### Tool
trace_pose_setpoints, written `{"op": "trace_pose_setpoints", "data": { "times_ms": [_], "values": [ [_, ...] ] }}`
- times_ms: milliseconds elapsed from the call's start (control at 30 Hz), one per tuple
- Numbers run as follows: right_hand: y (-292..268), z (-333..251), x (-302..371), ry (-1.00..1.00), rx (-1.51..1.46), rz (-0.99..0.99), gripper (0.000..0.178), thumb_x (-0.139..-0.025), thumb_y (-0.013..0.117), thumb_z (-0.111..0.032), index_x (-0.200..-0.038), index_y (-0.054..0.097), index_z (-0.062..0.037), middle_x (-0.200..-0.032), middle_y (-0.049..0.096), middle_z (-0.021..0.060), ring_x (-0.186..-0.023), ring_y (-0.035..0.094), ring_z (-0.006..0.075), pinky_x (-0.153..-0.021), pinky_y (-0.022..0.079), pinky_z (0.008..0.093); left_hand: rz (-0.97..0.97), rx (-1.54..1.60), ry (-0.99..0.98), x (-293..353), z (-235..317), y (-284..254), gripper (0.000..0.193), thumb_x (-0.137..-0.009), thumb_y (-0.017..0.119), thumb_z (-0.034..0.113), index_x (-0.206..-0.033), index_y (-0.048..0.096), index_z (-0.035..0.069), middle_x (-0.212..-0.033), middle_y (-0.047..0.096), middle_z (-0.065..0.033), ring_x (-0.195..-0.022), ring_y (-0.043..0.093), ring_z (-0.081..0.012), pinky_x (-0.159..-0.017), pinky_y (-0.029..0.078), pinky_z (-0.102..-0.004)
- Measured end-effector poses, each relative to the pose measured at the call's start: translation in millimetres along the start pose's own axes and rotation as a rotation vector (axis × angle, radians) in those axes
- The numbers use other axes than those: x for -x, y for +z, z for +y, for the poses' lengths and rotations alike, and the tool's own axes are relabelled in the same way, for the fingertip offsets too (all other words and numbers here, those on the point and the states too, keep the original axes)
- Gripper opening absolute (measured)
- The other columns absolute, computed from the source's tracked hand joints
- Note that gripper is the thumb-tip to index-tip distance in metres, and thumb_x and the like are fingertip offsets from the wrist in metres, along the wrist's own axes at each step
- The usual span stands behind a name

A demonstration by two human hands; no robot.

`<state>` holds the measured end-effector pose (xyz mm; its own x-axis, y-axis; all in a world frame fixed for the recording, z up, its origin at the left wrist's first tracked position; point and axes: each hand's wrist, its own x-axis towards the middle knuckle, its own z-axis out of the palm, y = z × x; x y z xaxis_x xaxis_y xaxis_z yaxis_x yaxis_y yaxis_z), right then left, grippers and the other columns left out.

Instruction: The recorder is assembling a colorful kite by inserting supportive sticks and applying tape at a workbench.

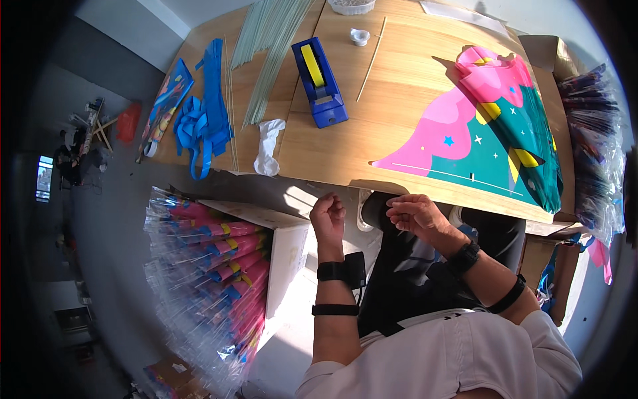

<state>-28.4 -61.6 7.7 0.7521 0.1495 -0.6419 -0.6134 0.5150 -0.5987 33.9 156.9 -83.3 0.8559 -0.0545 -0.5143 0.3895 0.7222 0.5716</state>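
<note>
My left hand (329, 216) is raised just off the near edge of the table, its fingers curled in. To its right my right hand (417, 214) hovers over my lap, fingers bent and pressed together. Whatever either hand may hold is too small or hidden to make out. Beyond the right hand lies printed sheeting (458, 136) in pink and green, with yellow shapes and stars, its right part folded in a bundle. A blue tape dispenser (325, 110) with a yellow core stands further back. Crumpled white paper (268, 147) lies at the table edge, nearest the left hand.
Blue ribbon (211, 106) and thin pale sticks (266, 60) cover the table's left side. A single stick (372, 58) and a small white cup (359, 37) lie behind. Wrapped pink bundles (226, 266) fan out beside a white box (287, 263) below left; more plastic-wrapped bundles (591, 146) stand right.
</note>
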Motion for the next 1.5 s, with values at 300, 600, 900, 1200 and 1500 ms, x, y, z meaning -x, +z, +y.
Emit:
{"op": "trace_pose_setpoints", "data": {
  "times_ms": [300,600,900,1200,1500],
  "values": [
    [-63,-8,45,-0.151,0.043,0.176,0.016,-0.087,0.058,-0.008,-0.098,0.061,0.0026,-0.083,0.064,0.0073,-0.068,0.060,0.0127,-0.061,0.048,0.0242,0.348,-0.343,-0.277,61,-45,-154,0.009,-0.081,0.057,0.006,-0.083,0.059,-0.003,-0.067,0.057,-0.0099,-0.051,0.050,-0.0155,-0.042,0.037,-0.0265],
    [-56,13,75,-0.173,0.245,0.199,0.016,-0.086,0.061,-0.011,-0.096,0.062,0.0006,-0.080,0.065,0.0055,-0.067,0.060,0.0090,-0.061,0.047,0.0209,0.337,-0.759,-0.285,69,-77,-193,0.015,-0.080,0.064,0.015,-0.092,0.064,0.007,-0.077,0.064,-0.0064,-0.060,0.056,-0.0144,-0.052,0.044,-0.0315],
    [-84,-1,86,-0.105,0.483,0.389,0.015,-0.084,0.061,-0.008,-0.096,0.064,0.0011,-0.078,0.066,0.0054,-0.066,0.057,0.0079,-0.061,0.046,0.0205,0.026,-1.565,0.402,-109,-116,-136,0.032,-0.076,0.069,0.025,-0.103,0.065,0.009,-0.127,0.044,-0.0206,-0.119,0.039,-0.0333,-0.096,0.035,-0.0446],
    [-104,-15,63,-0.049,0.649,0.573,0.013,-0.079,0.057,-0.003,-0.083,0.067,0.0047,-0.075,0.064,0.0097,-0.061,0.056,0.0121,-0.056,0.044,0.0234,0.067,-1.966,0.091,-241,-184,-99,0.022,-0.078,0.066,0.021,-0.093,0.066,0.005,-0.097,0.058,-0.0166,-0.087,0.057,-0.0261,-0.072,0.047,-0.0398],
    [-110,-18,65,-0.036,0.633,0.508,0.014,-0.076,0.058,0.000,-0.084,0.068,0.0052,-0.075,0.064,0.0079,-0.065,0.058,0.0122,-0.060,0.045,0.0238,-0.065,-1.888,-0.225,-222,-146,-102,0.018,-0.079,0.064,0.021,-0.088,0.065,0.005,-0.084,0.058,-0.0117,-0.072,0.056,-0.0227,-0.061,0.046,-0.0366]
  ]
}}
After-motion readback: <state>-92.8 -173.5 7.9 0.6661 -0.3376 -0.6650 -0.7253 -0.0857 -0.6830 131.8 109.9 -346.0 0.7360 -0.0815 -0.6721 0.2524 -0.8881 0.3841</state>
